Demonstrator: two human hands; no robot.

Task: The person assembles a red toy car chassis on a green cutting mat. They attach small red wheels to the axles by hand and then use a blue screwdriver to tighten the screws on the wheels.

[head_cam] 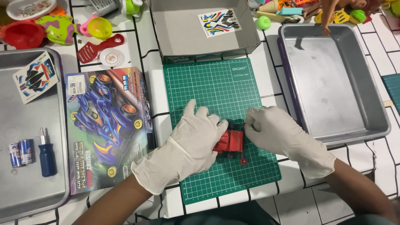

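You look down on a bench tiled in white squares with dark grout lines, evenly lit with soft shadows. At the lower right you see the bench's front edge and pale floor tiles beyond it.
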